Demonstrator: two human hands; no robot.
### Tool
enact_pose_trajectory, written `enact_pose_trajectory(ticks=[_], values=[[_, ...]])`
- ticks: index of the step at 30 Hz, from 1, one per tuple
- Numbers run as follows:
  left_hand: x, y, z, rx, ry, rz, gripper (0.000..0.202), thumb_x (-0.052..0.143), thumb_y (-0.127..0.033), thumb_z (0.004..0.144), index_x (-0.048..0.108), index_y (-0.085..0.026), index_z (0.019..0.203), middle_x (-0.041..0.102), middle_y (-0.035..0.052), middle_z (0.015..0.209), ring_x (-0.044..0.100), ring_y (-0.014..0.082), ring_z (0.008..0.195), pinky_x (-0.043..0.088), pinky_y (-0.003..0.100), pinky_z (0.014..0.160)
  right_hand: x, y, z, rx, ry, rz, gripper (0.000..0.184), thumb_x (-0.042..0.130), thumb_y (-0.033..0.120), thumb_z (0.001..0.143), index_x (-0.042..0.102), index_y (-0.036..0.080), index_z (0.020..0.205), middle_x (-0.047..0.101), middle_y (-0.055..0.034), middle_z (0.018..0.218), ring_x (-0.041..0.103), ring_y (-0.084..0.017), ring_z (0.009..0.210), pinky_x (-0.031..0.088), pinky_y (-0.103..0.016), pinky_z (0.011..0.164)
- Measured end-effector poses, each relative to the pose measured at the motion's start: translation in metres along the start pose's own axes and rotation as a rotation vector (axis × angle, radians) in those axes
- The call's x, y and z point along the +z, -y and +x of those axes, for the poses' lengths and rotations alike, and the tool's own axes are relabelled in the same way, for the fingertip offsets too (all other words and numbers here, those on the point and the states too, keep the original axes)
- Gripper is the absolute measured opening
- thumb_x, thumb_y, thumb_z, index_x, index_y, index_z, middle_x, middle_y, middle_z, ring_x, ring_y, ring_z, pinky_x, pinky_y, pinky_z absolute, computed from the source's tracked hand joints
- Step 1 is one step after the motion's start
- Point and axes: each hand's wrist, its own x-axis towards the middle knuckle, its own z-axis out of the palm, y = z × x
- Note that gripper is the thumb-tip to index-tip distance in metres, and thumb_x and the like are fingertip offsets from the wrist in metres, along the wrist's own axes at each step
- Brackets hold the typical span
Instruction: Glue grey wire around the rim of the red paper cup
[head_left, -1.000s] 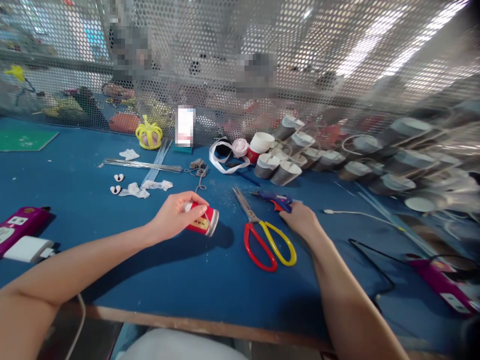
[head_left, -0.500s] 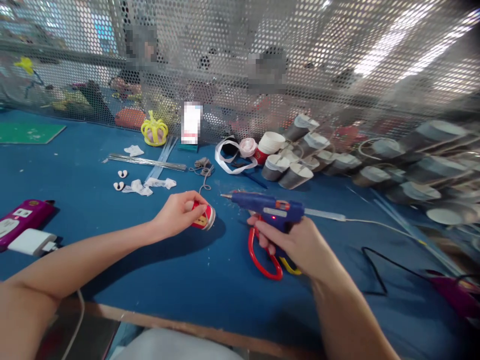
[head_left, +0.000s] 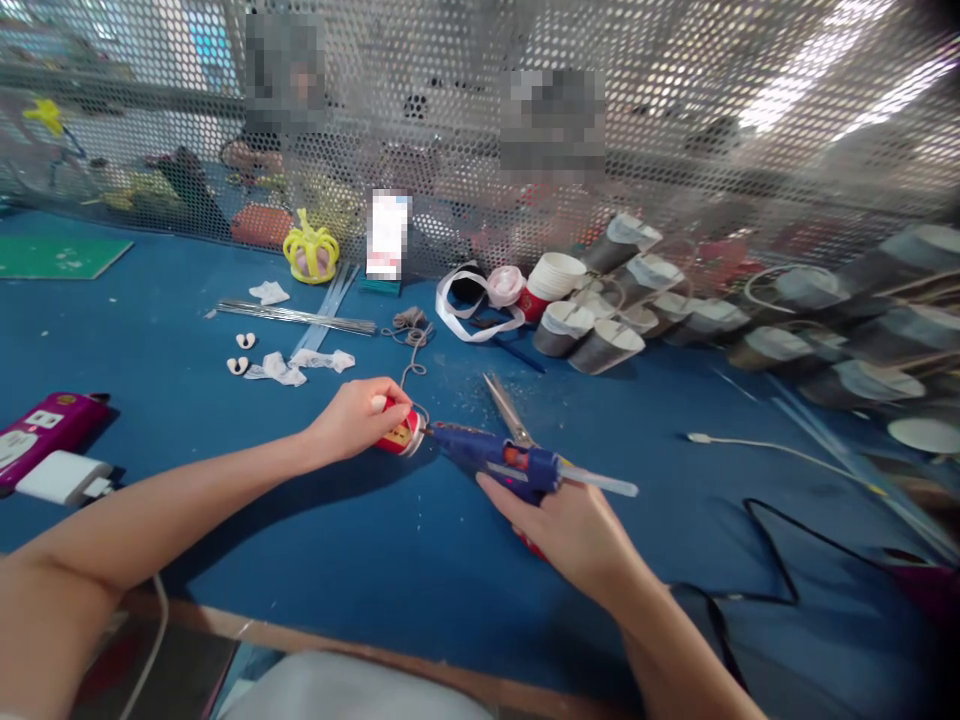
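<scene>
My left hand (head_left: 352,418) is closed round a small red paper cup (head_left: 399,436) lying on its side on the blue table (head_left: 225,420). My right hand (head_left: 570,530) grips a blue hot glue gun (head_left: 495,460). Its nozzle points left and touches the rim of the cup. A clear glue stick (head_left: 600,484) sticks out of the back of the gun. Scissors (head_left: 507,408) with red and yellow handles lie under the gun, their handles mostly hidden by my right hand.
Grey and white paper cups (head_left: 592,345) lie piled at the back right, with white ribbon (head_left: 465,310) beside them. A yellow crown (head_left: 310,250), metal rods (head_left: 296,318) and white scraps (head_left: 285,370) lie at the left. Pink power strips (head_left: 45,425) and black cables (head_left: 772,560) flank me. Perforated screen (head_left: 450,110) behind.
My right hand picked the glue gun up from the table, then brought it down and left until its nozzle met the cup. My left hand kept holding the cup.
</scene>
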Motion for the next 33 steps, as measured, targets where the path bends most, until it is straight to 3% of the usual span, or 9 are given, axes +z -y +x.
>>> enact_pose_trajectory(ticks=[8,20,33], values=[[-0.0002,0.0005,0.0003,-0.002,0.01,-0.036,0.019,0.051,-0.029,0.074,0.062,-0.014,0.079,0.067,0.0052,0.077,0.06,0.0158,0.07,0.045,0.023,0.06,0.0018,0.0025,-0.0008,-0.04,0.015,-0.066,0.017,0.054,0.035,0.071,0.052,0.025,0.057,0.059,0.0016,0.051,0.054,-0.016,0.045,0.042,-0.026,0.042],[0.0003,-0.0016,-0.0005,0.009,0.006,-0.028,0.019,0.052,-0.029,0.074,0.063,-0.014,0.078,0.067,0.0042,0.073,0.06,0.0154,0.067,0.043,0.022,0.057,0.0026,-0.0035,-0.005,-0.111,0.046,-0.135,0.014,0.052,0.033,0.074,0.057,0.025,0.064,0.065,-0.0014,0.066,0.061,-0.019,0.061,0.044,-0.026,0.049],[0.0013,-0.0004,-0.0003,0.002,0.002,-0.048,0.021,0.052,-0.03,0.075,0.063,-0.014,0.079,0.067,0.0049,0.076,0.06,0.016,0.069,0.044,0.023,0.058,0.0018,-0.0031,-0.0063,-0.097,0.072,-0.109,0.014,0.052,0.032,0.075,0.058,0.023,0.067,0.066,-0.0014,0.067,0.061,-0.017,0.06,0.043,-0.024,0.048]])
